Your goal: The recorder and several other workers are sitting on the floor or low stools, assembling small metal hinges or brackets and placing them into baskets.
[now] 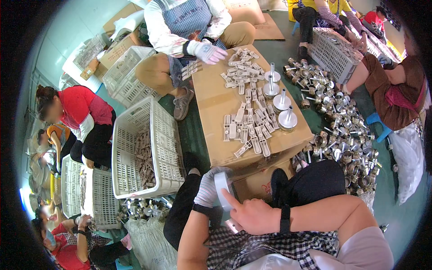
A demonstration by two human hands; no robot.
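My left hand [208, 189], in a striped knit glove, is closed round a pale, translucent ring that looks like a roll of tape [221, 184]. Against the ring's right side rests the index finger of my bare right hand [256, 216]; its other fingers are curled in. A small shiny, silvery piece [234, 226] shows under that hand, and I cannot make out what it is. Both hands are over my lap, just before a cardboard box [216, 139]. Many light grey plastic handles [256, 139] lie on the box, beside several round metal discs with upright stems [287, 118].
Across the box sits a person whose gloved hand [209, 51] hovers above its far edge. A white crate [155, 135] of similar handles stands at left. Metal cup-shaped parts [344, 144] cover the floor at right, near a blue stool [379, 126]. Other people work around.
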